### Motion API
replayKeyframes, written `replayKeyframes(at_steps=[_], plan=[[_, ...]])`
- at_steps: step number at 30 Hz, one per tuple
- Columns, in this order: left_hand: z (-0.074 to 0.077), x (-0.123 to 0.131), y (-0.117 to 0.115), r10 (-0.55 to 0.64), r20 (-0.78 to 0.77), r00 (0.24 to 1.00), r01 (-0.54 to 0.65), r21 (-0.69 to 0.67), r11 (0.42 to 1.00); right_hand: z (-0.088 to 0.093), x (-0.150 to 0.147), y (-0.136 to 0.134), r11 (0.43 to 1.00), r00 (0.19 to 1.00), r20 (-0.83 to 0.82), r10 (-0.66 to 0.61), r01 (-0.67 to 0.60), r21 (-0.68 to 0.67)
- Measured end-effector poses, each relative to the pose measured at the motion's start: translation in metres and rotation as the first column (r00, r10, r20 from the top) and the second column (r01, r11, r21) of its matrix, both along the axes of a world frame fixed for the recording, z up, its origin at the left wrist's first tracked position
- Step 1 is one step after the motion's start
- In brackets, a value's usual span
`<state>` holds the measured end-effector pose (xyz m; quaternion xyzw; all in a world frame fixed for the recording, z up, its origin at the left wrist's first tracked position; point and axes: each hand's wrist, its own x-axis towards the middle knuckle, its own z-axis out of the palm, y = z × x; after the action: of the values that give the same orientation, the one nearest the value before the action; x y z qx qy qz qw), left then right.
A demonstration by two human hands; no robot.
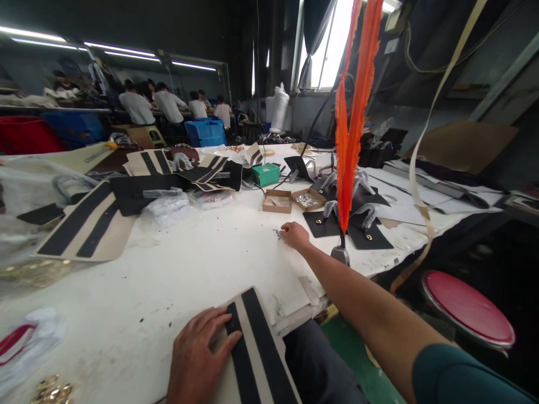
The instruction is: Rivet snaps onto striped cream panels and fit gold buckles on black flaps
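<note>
My left hand (202,353) lies on top of a beige panel with black stripes (252,331) at the near edge of the table, thumb apart from the fingers. Farther out, my right hand (295,235) is on the white tabletop, its fingers drawn together beside a few small metal pieces (278,232). What its fingertips hold, if anything, is too small to make out. Just beyond that hand are a cardboard tray (277,209) and a second tray of small metal parts (309,199).
Black bag pieces with wrapped handles (322,224) lie right of my right hand, near a hanging orange strip (351,112). Striped panels (80,224) and plastic-wrapped pieces fill the left. A green box (266,174) stands behind. A red stool (467,308) is at right.
</note>
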<state>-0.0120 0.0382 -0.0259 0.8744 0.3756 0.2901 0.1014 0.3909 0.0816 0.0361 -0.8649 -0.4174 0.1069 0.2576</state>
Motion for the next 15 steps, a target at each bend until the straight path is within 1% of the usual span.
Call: replayKeyframes(at_steps=[4,8,12,15], plan=[[0.000,-0.001,-0.002,-0.015,0.006,1.000,0.015,0.006,1.000,-0.001,0.006,0.011,0.993,0.998,-0.037,0.059,-0.062,-0.101],[0.001,0.001,-0.004,-0.005,0.012,1.000,0.005,-0.004,1.000,0.002,0.015,0.008,0.975,0.989,-0.060,0.134,-0.143,-0.168],[0.004,0.002,-0.006,0.011,-0.010,1.000,-0.011,-0.008,1.000,0.002,0.021,-0.001,0.952,0.969,-0.112,0.221,-0.239,-0.189],[0.006,0.003,-0.006,0.008,-0.018,1.000,-0.008,-0.024,1.000,-0.001,0.026,-0.005,0.949,0.963,-0.129,0.238,-0.259,-0.181]])
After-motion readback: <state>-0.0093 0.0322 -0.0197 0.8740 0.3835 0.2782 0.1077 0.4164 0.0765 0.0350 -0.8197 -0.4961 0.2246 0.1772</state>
